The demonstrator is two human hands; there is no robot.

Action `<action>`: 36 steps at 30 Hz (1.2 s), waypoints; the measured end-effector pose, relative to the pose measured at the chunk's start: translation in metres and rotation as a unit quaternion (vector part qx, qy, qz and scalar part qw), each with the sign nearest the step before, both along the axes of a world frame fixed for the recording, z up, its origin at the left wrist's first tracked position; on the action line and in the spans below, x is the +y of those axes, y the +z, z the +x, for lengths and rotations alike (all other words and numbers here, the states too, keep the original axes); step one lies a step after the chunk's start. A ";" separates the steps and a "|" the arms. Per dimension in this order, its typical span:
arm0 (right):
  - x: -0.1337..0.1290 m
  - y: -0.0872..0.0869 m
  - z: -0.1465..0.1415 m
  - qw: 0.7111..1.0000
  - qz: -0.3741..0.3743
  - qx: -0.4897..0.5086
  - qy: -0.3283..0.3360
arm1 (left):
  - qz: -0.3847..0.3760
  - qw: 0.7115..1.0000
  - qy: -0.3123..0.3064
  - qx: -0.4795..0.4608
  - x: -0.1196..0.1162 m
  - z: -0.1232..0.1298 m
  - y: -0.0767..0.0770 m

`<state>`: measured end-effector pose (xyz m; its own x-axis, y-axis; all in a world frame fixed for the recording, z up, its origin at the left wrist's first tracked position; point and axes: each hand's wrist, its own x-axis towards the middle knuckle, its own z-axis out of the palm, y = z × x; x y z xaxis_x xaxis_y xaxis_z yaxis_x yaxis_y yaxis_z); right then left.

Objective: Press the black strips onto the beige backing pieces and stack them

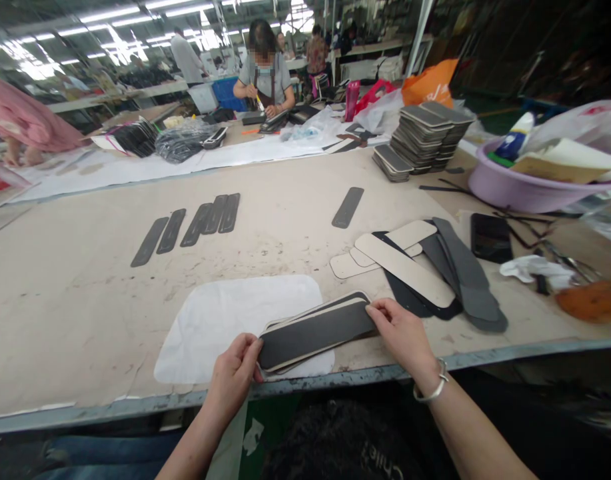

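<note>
A long dark grey strip (318, 333) with pale edges lies on top of similar strips near the table's front edge. My left hand (238, 367) pinches its left end, thumb and fingers pressed together. At the upper right corner, my right hand (396, 327) pinches the strip between thumb and fingers; a bracelet circles that wrist. Under the strips lies a white sheet (205, 327), partly covered. Beige pieces (405, 267) and dark grey pieces (468, 273) overlap in a loose pile right of my right hand.
Several small dark strips (170, 231) lie left of centre, and one (348, 207) farther right. Stacked pieces (425, 137), a purple basin (515, 183) and a phone (490, 237) stand or lie at right. A person (265, 73) works across the table.
</note>
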<state>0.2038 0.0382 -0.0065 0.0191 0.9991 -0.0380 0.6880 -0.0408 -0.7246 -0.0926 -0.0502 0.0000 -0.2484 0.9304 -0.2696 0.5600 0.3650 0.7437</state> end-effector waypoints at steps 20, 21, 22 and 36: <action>0.005 -0.008 -0.007 0.999 0.025 -0.035 -0.002 | -0.005 0.999 -0.001 0.033 0.004 -0.001 -0.017; 0.005 -0.009 -0.008 0.999 0.029 -0.040 -0.002 | -0.005 0.999 -0.003 0.039 0.004 -0.001 -0.017; 0.005 -0.009 -0.008 0.998 0.033 -0.046 -0.002 | -0.004 0.999 -0.004 0.043 0.004 -0.001 -0.017; 0.007 -0.019 -0.008 0.991 0.069 -0.110 0.013 | -0.007 0.997 -0.022 0.071 0.004 -0.003 -0.022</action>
<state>0.1960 0.0448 -0.0259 -0.0149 0.9947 0.1013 0.8299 0.0688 -0.5537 -0.0957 -0.0458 -0.0222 -0.2449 0.9373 -0.2479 0.6745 0.3484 0.6509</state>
